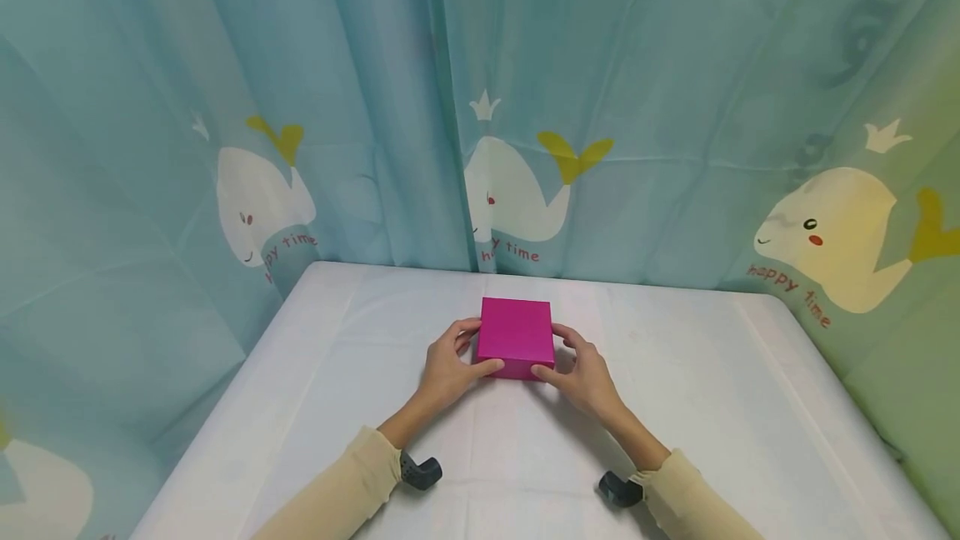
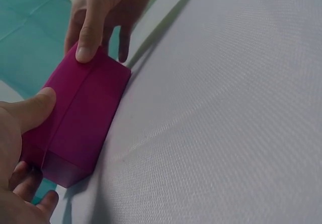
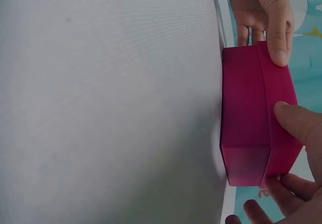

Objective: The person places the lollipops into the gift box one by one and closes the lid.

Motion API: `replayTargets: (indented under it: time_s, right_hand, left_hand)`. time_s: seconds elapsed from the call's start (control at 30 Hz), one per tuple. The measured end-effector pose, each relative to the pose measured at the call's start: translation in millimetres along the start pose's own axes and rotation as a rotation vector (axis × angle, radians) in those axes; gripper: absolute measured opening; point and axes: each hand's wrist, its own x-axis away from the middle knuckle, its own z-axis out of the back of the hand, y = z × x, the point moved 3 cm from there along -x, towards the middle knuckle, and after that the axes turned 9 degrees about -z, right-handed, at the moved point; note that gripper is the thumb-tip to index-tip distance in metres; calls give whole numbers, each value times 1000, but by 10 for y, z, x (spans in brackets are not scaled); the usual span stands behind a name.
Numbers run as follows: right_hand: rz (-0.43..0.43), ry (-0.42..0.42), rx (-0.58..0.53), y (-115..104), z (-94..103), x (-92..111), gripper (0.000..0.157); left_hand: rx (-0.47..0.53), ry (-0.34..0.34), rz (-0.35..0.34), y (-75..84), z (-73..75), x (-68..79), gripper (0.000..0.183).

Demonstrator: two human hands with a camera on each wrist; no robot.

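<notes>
A magenta lidded box [image 1: 515, 332] sits on the white table, near the middle of its far half. My left hand [image 1: 447, 369] holds it from the left, thumb on the front face and fingers along the side. From the right, my right hand [image 1: 588, 377] grips it the same way. A seam runs round the box in the left wrist view, and the left thumb [image 2: 37, 108] presses above it, on the lid. In the right wrist view the right thumb [image 3: 294, 118] also lies on the lid part. The lid looks closed; the box's far side is hidden.
The white cloth-covered table [image 1: 360, 407] ends at a blue-green curtain [image 1: 637, 65] printed with whales, which hangs behind and along the sides. Dark wrist-worn devices [image 1: 422, 472] show at both beige sleeves.
</notes>
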Motion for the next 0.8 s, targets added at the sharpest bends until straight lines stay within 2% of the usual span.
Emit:
replayTargets:
  time_s: [0.27,0.5,0.8]
  right_hand:
    - [27,-4,15,-5,-17,-21,76]
    - [31,-45,25,-29,5,-60,80]
    - [166,-125,59,-134,107,-49,97]
  left_hand:
    - [19,22,-8,55,4,9,66]
    - [-15,-20,1,-37,22,-14,69]
    - [-55,-95,2,78,126,-39,89]
